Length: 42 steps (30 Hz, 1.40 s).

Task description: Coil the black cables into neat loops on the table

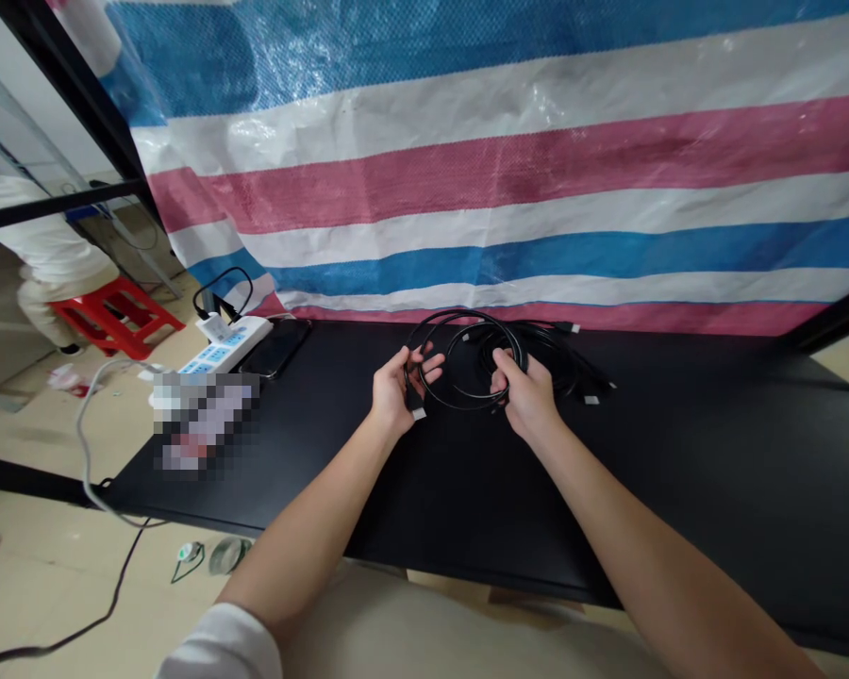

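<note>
Both hands, the left hand (pixel 394 389) and the right hand (pixel 525 394), hold a looped black cable (pixel 467 368) between them over the bench (pixel 679 471)

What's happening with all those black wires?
A person is holding a coiled black cable in both hands above a black table. The left hand grips one side of the loop, near a plug end, and the right hand grips the other side. More black cables lie just behind it. A white power strip and a phone sit off to the left.
</note>
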Each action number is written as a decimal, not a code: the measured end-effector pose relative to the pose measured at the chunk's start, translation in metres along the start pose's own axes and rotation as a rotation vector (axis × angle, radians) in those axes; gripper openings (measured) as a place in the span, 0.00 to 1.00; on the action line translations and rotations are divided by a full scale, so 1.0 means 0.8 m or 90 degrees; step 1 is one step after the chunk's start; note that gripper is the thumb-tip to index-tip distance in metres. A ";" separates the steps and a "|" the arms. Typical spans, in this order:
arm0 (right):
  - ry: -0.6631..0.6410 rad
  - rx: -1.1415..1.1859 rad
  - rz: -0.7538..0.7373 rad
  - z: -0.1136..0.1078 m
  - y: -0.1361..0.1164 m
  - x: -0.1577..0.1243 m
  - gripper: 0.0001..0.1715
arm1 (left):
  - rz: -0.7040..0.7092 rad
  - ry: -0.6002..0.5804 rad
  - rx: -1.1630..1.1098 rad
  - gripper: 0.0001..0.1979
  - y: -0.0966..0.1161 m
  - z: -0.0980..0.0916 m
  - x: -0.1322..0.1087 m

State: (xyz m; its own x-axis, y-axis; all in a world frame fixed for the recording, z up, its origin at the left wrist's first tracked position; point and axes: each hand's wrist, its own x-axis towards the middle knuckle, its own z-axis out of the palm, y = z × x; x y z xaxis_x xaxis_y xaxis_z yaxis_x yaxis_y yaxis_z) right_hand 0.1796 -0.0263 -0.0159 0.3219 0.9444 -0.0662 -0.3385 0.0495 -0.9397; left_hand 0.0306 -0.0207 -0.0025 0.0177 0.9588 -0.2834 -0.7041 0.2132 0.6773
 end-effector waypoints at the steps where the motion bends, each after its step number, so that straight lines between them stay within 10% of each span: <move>1: -0.007 0.009 0.004 0.000 -0.001 0.000 0.27 | 0.009 0.000 0.008 0.06 -0.001 0.001 -0.001; 6: -0.148 0.076 0.025 0.001 -0.009 -0.007 0.34 | 0.058 0.034 0.055 0.21 -0.007 0.003 -0.004; 11: -0.169 0.030 -0.006 -0.001 -0.005 -0.004 0.34 | -0.076 -0.044 0.055 0.10 -0.009 0.007 -0.008; 20: 0.030 -0.490 -0.290 -0.011 0.009 0.003 0.15 | -0.031 -0.024 0.045 0.11 -0.010 0.006 -0.002; 28: -0.092 -0.961 -0.159 0.023 -0.014 -0.022 0.17 | 0.121 0.037 0.117 0.04 0.014 -0.015 0.017; 36: -0.131 -0.943 0.017 0.095 -0.014 0.012 0.20 | 0.322 0.265 0.670 0.16 0.035 -0.042 0.033; 42: -0.111 -0.971 0.006 0.112 0.001 0.018 0.19 | 0.312 0.109 1.119 0.19 0.033 -0.043 0.020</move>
State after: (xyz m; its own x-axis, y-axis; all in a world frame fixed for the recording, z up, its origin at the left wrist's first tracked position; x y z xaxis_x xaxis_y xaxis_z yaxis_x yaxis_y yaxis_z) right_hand 0.1046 0.0164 0.0122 0.1840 0.9732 -0.1376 0.8953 -0.2238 -0.3852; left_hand -0.0125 -0.0063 -0.0125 -0.0807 0.9846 0.1549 0.8519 -0.0126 0.5236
